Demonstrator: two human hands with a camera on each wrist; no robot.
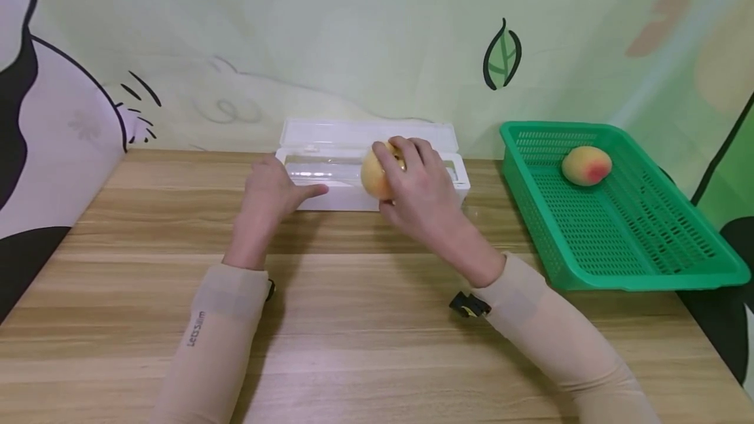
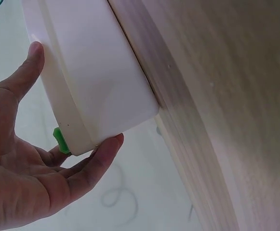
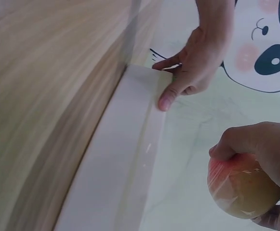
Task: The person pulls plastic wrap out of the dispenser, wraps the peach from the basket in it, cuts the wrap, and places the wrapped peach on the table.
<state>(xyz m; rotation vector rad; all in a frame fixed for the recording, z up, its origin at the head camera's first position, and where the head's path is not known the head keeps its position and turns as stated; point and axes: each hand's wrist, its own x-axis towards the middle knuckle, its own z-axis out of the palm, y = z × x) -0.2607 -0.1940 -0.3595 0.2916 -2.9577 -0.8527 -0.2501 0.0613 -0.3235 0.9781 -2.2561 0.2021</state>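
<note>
Right-hand grip closed round a film-wrapped yellow-pink peach above a long white plastic box.
It partly hides both; the left-hand grip clasps the box's end. A green mesh plastic basket contains a second peach.

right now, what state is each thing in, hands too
left hand: gripping the white box's left end
right hand: holding a peach above the box
white box: on the table, open
lid: raised at the back
held peach: covered in clear film
green basket: upright, holding one peach
second peach: lying in the basket
</note>
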